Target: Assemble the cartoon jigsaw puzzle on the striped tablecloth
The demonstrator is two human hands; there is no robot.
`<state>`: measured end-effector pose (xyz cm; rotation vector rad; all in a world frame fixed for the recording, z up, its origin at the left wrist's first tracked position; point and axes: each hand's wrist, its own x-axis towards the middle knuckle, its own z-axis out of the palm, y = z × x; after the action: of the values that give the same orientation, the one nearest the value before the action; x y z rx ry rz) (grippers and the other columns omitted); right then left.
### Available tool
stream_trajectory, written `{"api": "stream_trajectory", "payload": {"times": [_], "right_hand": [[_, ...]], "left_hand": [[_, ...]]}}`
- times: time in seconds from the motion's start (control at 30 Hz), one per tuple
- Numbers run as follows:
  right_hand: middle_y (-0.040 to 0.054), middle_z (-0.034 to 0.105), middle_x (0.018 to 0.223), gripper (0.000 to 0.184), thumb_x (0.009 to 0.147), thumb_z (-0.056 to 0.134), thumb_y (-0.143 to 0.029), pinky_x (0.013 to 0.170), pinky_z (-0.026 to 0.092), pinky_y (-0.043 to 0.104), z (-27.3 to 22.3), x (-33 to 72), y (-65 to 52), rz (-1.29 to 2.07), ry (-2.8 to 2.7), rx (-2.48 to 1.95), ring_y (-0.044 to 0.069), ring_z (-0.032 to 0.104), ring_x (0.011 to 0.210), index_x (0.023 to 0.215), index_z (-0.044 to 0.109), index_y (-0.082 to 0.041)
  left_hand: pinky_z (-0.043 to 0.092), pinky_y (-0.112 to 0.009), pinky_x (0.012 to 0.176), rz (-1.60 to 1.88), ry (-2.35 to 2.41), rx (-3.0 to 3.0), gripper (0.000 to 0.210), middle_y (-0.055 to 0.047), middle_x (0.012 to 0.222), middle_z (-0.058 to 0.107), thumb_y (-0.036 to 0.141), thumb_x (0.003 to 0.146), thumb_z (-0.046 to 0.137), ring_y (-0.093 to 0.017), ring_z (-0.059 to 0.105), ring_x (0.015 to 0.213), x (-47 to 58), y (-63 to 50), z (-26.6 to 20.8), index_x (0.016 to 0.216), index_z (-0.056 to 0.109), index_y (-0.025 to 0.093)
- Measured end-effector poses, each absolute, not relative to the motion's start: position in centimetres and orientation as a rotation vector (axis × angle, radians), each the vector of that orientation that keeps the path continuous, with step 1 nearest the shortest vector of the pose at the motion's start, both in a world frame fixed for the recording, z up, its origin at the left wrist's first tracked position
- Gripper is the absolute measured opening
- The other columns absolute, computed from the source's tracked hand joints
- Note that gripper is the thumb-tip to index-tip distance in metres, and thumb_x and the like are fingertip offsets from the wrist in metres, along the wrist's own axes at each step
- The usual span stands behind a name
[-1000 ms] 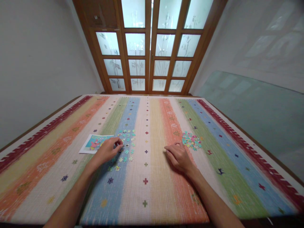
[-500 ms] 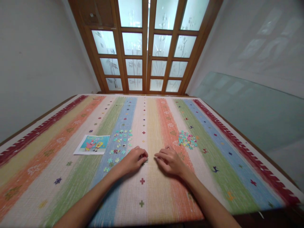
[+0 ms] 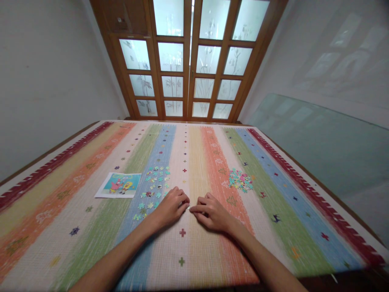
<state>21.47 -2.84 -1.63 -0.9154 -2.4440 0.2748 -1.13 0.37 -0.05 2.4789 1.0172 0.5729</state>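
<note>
Left-hand fingers [image 3: 186, 204] closed in a pinch on 1 small pale puzzle piece [image 3: 188, 207]; right-hand fingers [image 3: 195, 208] bent in at the same piece, tips at or against it, can't tell if they grip. Piece sits low in front of the person, between the 2 hands; its print is too small to read. Progress: looks early. I see 0 joined blocks. Just past the left hand [image 3: 173, 206], loose pieces [image 3: 148, 194] lie spread out, mostly apart, mainly teal and pale green, so some sorting appears done. Beyond the right hand [image 3: 212, 211], a mixed heap [image 3: 240, 180] looks unsorted. So nearly all joining seems left. Reference picture [image 3: 119, 185] lies flat left of the spread pieces, cartoon figures on teal. Surface: striped cloth [image 3: 199, 247] over a big tabletop [image 3: 73, 137], small woven motifs, fairly flat. Room: wood-framed doors [image 3: 186, 61] with frosted panes at the far end, pale walls [image 3: 45, 81] either side, light green panel [image 3: 328, 138] along the right.
</note>
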Motion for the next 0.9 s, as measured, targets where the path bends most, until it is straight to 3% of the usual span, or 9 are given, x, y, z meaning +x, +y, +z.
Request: {"api": "stream_trajectory", "payload": {"times": [0.33, 0.47, 0.6, 0.9], "right_hand": [[0.0032, 0.064, 0.079, 0.022, 0.093, 0.061, -0.017, 0.072, 0.035, 0.033, -1.7, 21.7, -2.9, 0.326, -2.408, -0.941, 0.016, 0.055, 0.072, 0.103, 0.08, -0.022], [0.0027, 0.064, 0.075, 0.023, 0.097, 0.058, -0.019, 0.071, 0.037, 0.032, -1.2, 21.8, -2.9, 0.37, -2.346, -0.929, 0.016, 0.055, 0.07, 0.101, 0.08, -0.022], [0.0038, 0.066, 0.074, 0.024, 0.098, 0.056, -0.019, 0.069, 0.037, 0.032, -0.8, 22.0, -2.7, 0.343, -2.259, -0.964, 0.017, 0.055, 0.069, 0.098, 0.08, -0.02], [0.0038, 0.065, 0.069, 0.024, 0.098, 0.055, -0.02, 0.067, 0.036, 0.032, -0.7, 21.9, -2.5, 0.244, -2.214, -0.959, 0.016, 0.054, 0.065, 0.092, 0.078, -0.016]], "left_hand": [[0.045, -0.043, 0.095, 0.619, 1.093, 2.553, 0.021, -0.007, 0.09, 0.069, 0.023, 0.099, 0.052, -0.025, 0.058, 0.095, -3.2, 2.7, 1.3, 0.099, 0.073, 0.02], [0.044, -0.046, 0.098, 0.624, 1.164, 2.584, 0.018, -0.007, 0.089, 0.067, 0.021, 0.088, 0.056, -0.026, 0.058, 0.093, -7.3, 5.2, 2.6, 0.094, 0.073, 0.02], [0.048, -0.041, 0.089, 0.6, 1.21, 2.594, 0.021, -0.006, 0.086, 0.065, 0.02, 0.079, 0.056, -0.026, 0.058, 0.089, -10.3, 6.5, 2.5, 0.089, 0.074, 0.021], [0.046, -0.04, 0.087, 0.581, 1.231, 2.587, 0.022, -0.007, 0.087, 0.065, 0.029, 0.086, 0.057, -0.026, 0.059, 0.091, -11.1, 6.6, 0.4, 0.093, 0.076, 0.021]]}}
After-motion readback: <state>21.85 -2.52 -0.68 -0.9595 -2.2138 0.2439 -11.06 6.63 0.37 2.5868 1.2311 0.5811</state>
